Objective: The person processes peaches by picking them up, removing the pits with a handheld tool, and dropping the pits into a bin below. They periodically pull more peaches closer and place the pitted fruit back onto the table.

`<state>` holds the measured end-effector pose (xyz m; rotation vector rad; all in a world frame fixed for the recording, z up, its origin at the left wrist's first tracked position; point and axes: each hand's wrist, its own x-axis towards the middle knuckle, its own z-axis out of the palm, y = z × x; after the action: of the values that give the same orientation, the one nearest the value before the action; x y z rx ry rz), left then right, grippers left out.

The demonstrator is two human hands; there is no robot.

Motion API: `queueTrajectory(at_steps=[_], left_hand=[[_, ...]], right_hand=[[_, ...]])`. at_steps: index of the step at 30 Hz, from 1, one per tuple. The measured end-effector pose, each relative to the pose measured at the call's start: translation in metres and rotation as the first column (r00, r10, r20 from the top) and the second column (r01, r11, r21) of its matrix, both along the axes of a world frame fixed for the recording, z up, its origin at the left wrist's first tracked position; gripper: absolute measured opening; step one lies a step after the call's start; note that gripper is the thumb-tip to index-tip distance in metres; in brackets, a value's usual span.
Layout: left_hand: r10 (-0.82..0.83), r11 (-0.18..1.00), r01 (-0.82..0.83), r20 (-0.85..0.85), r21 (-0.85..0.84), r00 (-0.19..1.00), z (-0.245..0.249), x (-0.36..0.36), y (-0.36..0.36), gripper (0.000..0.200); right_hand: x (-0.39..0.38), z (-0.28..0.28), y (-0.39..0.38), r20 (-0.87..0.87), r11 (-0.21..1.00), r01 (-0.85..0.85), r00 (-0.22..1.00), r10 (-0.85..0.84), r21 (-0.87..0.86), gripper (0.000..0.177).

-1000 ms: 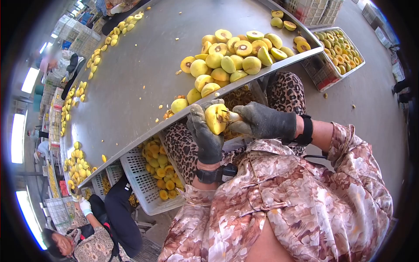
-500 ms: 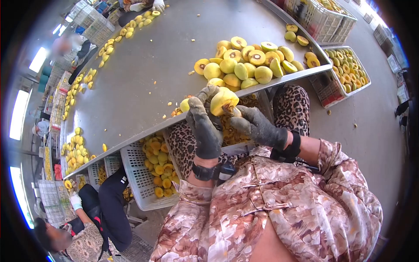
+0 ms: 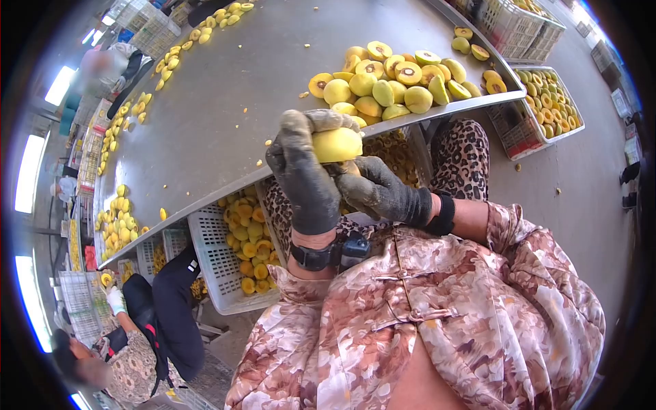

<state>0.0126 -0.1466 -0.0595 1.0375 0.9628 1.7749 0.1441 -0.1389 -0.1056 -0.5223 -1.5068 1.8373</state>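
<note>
My left hand (image 3: 304,171), in a dark, dirty work glove, is closed round a yellow peach half (image 3: 337,145) at the metal table's near edge. The rounded skin side faces up; its cut face is hidden. My right hand (image 3: 383,190), gloved too, is closed just below the fruit, fingertips against its underside. Whatever those fingers grip is hidden. Ahead and to the right, a heap of halved peaches (image 3: 418,99) lies on the table, several with the brown stone cavity showing.
The metal table (image 3: 225,102) has a raised rim. Below it stand a white crate of peach halves (image 3: 217,273) and a container of darker scraps (image 3: 393,156). A full crate (image 3: 509,133) sits on the floor at right. A co-worker (image 3: 137,355) sits at lower left.
The peach half has turned so its skin side faces up and its cut area is out of sight. Both hands have shifted slightly left, and my right hand has moved in under the fruit.
</note>
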Motion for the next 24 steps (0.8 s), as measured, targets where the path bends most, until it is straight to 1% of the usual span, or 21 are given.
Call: queueTrajectory(at_steps=[1, 3, 4, 5, 6, 7, 9, 10, 11, 12, 13, 14, 15, 16, 18, 19, 20, 21, 22, 23, 24], left_hand=[[-0.074, 0.995, 0.080, 0.113, -0.056, 0.991, 0.002, 0.000, 0.001, 0.055], [-0.049, 0.997, 0.059, 0.183, -0.046, 0.982, 0.002, 0.009, -0.001, 0.056], [-0.027, 0.998, 0.038, 0.216, -0.045, 0.976, 0.004, 0.012, -0.002, 0.056], [-0.001, 0.999, 0.011, 0.245, -0.042, 0.970, 0.007, 0.011, -0.004, 0.055], [-0.045, 0.999, 0.045, 0.174, 0.003, 0.984, 0.008, 0.008, -0.005, 0.053], [-0.107, 0.993, 0.098, 0.161, 0.065, 0.981, 0.007, 0.004, -0.002, 0.052], [-0.218, 0.966, 0.195, 0.130, 0.173, 0.967, 0.000, -0.002, 0.003, 0.051], [-0.231, 0.949, 0.213, 0.050, 0.234, 0.972, -0.004, -0.005, 0.006, 0.047], [-0.185, 0.950, 0.190, -0.045, 0.248, 0.982, -0.005, -0.006, 0.006, 0.042], [-0.067, 0.968, 0.103, -0.157, 0.229, 0.985, -0.003, -0.003, 0.001, 0.035], [0.077, 0.936, 0.042, -0.319, 0.351, 0.945, -0.004, -0.003, 0.000, 0.026], [0.255, 0.878, -0.021, -0.428, 0.478, 0.867, -0.005, -0.002, -0.003, 0.017], [-0.059, 0.866, 0.151, -0.204, 0.477, 0.977, -0.018, -0.002, 0.005, 0.016], [-0.117, 0.954, 0.137, -0.089, 0.266, 0.989, -0.009, 0.001, -0.004, 0.024], [-0.246, 0.951, 0.226, 0.072, 0.212, 0.967, -0.012, -0.005, 0.005, 0.031], [-0.362, 0.931, 0.344, 0.175, 0.124, 0.916, -0.017, -0.013, 0.011, 0.031], [-0.340, 0.939, 0.325, 0.173, 0.109, 0.924, -0.017, -0.026, 0.005, 0.032], [-0.334, 0.942, 0.323, 0.184, 0.088, 0.924, -0.017, -0.034, -0.002, 0.033], [-0.335, 0.942, 0.328, 0.192, 0.067, 0.923, -0.015, -0.043, -0.006, 0.034], [-0.303, 0.950, 0.309, 0.361, 0.043, 0.882, -0.013, -0.052, -0.014, 0.034], [-0.261, 0.955, 0.297, 0.523, 0.017, 0.812, -0.011, -0.060, -0.024, 0.035]], right_hand=[[-0.002, 0.001, -0.001, -0.032, 1.000, 0.013, 0.999, -0.013, 0.012, 0.032], [-0.002, -0.002, -0.002, 0.070, 0.973, 0.112, 0.989, -0.129, 0.204, 0.033], [-0.003, -0.001, -0.003, 0.065, 0.972, 0.126, 0.988, -0.142, 0.200, 0.034], [-0.003, -0.001, -0.002, 0.003, 0.984, 0.086, 0.996, -0.088, 0.158, 0.035], [-0.003, -0.002, 0.000, -0.061, 0.992, 0.036, 0.998, -0.029, 0.118, 0.035], [-0.002, -0.006, 0.002, -0.125, 0.996, -0.023, 0.992, 0.033, 0.081, 0.036], [0.003, -0.028, 0.007, -0.117, 0.984, -0.157, 0.982, 0.147, -0.084, 0.032], [0.008, -0.027, 0.007, -0.069, 0.991, -0.125, 0.990, 0.122, -0.044, 0.032], [0.012, -0.025, 0.010, -0.046, 0.990, -0.142, 0.989, 0.141, -0.017, 0.035], [0.018, -0.030, 0.005, -0.025, 0.992, -0.129, 0.991, 0.129, 0.001, 0.038], [0.023, -0.035, 0.002, -0.014, 0.992, -0.121, 0.993, 0.121, 0.020, 0.041], [0.022, -0.040, 0.000, -0.025, 0.993, -0.112, 0.993, 0.113, 0.027, 0.044], [0.021, -0.049, -0.002, -0.061, 0.995, -0.094, 0.994, 0.095, 0.028, 0.048], [0.020, -0.060, -0.001, -0.109, 0.997, -0.079, 0.991, 0.080, 0.017, 0.051], [0.016, -0.075, 0.004, -0.166, 0.996, -0.085, 0.983, 0.077, -0.042, 0.059], [0.003, -0.069, 0.007, -0.150, 0.993, -0.102, 0.984, 0.092, -0.058, 0.057], [-0.010, -0.064, 0.011, -0.134, 0.990, -0.118, 0.985, 0.107, -0.074, 0.056], [-0.026, -0.043, -0.006, -0.114, 0.999, -0.040, 0.993, 0.037, -0.021, 0.051], [-0.031, -0.032, -0.006, -0.016, 0.980, -0.044, 0.999, 0.048, 0.196, 0.047], [-0.037, -0.021, -0.005, 0.067, 0.913, -0.046, 0.998, 0.021, 0.404, 0.044], [-0.033, -0.017, 0.010, 0.242, 0.694, -0.181, 0.970, 0.010, 0.697, 0.042]])
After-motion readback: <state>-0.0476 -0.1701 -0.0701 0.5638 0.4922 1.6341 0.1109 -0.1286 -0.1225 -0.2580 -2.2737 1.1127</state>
